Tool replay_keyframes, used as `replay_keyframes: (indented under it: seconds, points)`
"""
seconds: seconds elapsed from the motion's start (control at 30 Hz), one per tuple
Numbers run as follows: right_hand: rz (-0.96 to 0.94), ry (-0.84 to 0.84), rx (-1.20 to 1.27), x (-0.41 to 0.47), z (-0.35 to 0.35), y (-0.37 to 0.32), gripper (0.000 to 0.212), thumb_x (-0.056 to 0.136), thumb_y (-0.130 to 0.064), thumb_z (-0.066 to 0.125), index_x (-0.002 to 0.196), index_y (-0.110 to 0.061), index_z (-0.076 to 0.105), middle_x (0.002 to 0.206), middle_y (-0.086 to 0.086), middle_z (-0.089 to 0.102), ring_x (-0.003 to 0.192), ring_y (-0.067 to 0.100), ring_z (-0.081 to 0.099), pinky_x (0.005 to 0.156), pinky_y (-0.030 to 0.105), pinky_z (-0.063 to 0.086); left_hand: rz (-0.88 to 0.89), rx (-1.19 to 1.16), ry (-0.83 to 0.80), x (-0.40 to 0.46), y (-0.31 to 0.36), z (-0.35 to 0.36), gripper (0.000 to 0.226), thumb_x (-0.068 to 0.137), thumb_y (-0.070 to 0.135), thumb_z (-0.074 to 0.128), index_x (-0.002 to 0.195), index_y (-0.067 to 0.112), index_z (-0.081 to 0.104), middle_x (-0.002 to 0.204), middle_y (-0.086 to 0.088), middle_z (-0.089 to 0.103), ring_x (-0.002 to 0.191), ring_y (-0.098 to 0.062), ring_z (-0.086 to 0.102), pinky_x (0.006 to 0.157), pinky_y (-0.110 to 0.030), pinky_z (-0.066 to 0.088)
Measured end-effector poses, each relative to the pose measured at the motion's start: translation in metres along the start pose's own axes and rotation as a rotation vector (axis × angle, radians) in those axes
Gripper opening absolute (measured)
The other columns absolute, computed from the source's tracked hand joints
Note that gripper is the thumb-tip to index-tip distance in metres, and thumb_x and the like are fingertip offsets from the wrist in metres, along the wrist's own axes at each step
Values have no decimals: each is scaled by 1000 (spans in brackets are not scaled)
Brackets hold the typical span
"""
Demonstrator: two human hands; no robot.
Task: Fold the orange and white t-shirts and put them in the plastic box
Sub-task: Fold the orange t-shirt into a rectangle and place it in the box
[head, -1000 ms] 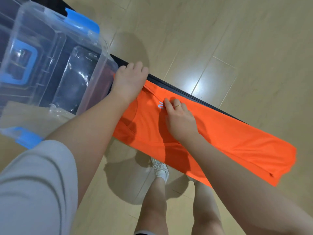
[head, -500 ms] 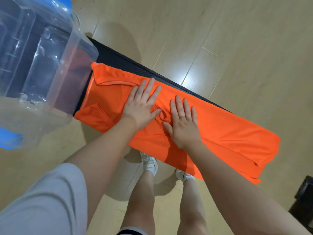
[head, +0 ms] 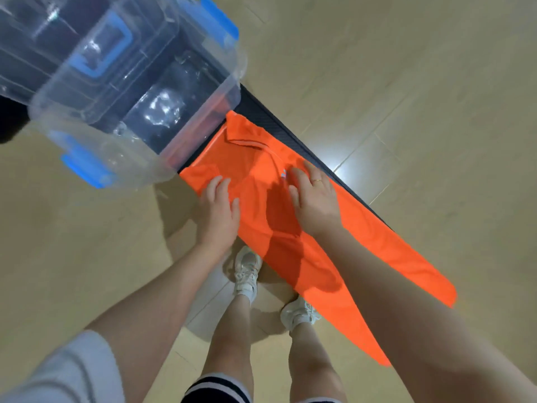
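The orange t-shirt (head: 374, 251) lies folded into a long strip on a narrow black table (head: 273, 120), collar toward the clear plastic box (head: 122, 91). My left hand (head: 219, 212) rests on the shirt's near edge just below the collar, fingers curled over the fabric. My right hand (head: 315, 199), with a ring, presses flat on the chest by a small logo. The box with blue latches stands at the table's left end, touching the shirt's collar end. No white t-shirt is in view.
Light wooden floor (head: 436, 82) surrounds the table. My legs and white sneakers (head: 247, 271) stand at the table's near edge. The shirt's hem end (head: 430, 292) hangs past the near right side.
My left hand has slid from the chest to the shirt's near edge. My right hand has shifted slightly toward the logo. The camera view has tilted, bringing more of the box into view.
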State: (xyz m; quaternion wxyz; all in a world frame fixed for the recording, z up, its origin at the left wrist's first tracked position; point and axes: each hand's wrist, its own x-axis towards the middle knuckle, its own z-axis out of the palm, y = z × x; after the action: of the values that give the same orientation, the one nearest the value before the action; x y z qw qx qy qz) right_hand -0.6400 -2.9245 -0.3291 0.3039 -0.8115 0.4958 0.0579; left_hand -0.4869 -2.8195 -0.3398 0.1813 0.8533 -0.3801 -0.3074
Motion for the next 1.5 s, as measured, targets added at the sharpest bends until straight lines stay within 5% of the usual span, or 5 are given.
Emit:
replay_keyframes:
  seconds: [0.2,0.47,1.0,1.23,1.5]
  points:
    - [-73,36,178,88,9,-49,39,90,-25,37,115,-4,58,122,19,57,116,37,49,101,41,38,-686,-463,319,26,-23,-8,45,92,18,50,133,2,39,137,-20,44,126,-30,42,104,-31,28]
    - [67,52,204,159,38,-78,29,83,-17,53,111,-13,58,113,13,63,110,33,54,95,46,42,-855,-813,461,75,-49,2,20,82,25,65,69,18,51,70,-4,61,68,-26,60,75,-37,50]
    - [33,-105,638,94,-69,-57,5,76,-12,58,81,-12,59,71,7,50,69,22,47,67,37,39,-187,-911,-51,-6,12,-81,25,86,3,59,83,28,57,78,7,62,68,6,56,65,-9,45]
    - [-41,-83,613,104,-117,-104,21,78,-6,56,68,-25,57,65,0,52,54,-2,49,61,23,39,-103,-722,127,12,27,-130,22,86,9,59,79,29,57,75,13,57,71,-2,52,72,-18,41]
    - [-8,1,611,106,-119,-106,22,74,-9,55,68,-29,58,73,5,60,62,13,53,62,26,43,-85,-663,144,2,38,-128,30,83,7,61,73,34,53,68,15,53,58,8,48,61,-9,38]
